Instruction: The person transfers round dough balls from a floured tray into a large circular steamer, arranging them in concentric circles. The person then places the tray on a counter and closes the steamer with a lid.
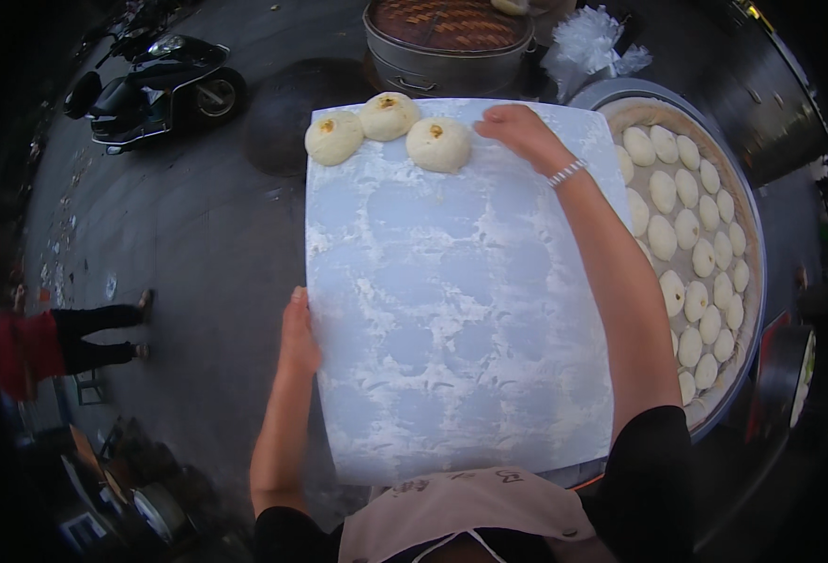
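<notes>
A large pale board [456, 295] dusted with white flour lies tilted in front of me. My left hand [301, 331] grips its left edge, with the thumb on top and the other fingers hidden beneath. At the far left corner sit three round dough buns [438, 144], each with a yellowish spot of filling on top; the leftmost overhangs the edge slightly. My right hand [516, 134] is curled over the far part of the board, just right of the nearest bun. No object shows in its fingers. On my right, a round cloth-lined tray [720, 380] holds several smaller pale buns [686, 229].
Beyond the board stands a round metal steamer [449, 70] with a woven lid [449, 24]. Beside it hangs a bunch of clear plastic bags [586, 42]. A parked scooter [167, 91] and a person in red [34, 345] are on the pavement to the left.
</notes>
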`<state>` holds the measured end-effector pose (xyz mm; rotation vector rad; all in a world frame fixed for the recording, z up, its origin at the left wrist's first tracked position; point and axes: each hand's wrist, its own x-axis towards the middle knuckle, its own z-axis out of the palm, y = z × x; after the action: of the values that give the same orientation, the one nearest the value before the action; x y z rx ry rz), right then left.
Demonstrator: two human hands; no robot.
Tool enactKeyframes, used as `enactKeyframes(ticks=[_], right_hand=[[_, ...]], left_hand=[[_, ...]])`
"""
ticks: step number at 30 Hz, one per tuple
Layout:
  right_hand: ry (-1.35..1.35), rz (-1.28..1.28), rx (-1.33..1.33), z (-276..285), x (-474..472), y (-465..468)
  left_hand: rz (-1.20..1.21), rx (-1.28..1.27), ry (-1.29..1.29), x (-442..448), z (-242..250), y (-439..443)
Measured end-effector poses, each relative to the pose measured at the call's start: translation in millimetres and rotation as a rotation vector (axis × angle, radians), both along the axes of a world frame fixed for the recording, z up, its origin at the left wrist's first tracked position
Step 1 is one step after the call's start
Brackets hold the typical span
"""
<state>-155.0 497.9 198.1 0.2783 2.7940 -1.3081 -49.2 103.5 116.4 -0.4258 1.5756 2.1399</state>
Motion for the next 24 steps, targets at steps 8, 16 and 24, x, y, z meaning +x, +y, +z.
enactKeyframes(ticks=[8,16,24], right_hand=[[-0.264,-0.02,0.258,-9,-66,-53],[-0.314,0.146,0.369,-1,-63,-91],[-0.004,0.225,0.232,-6,-38,-83]], left_hand=[[-0.043,-0.007,-0.025,-5,12,1],[-0.042,-0.042,-0.049,-7,10,-17],[-0.026,-0.058,-0.024,-9,6,-4]])
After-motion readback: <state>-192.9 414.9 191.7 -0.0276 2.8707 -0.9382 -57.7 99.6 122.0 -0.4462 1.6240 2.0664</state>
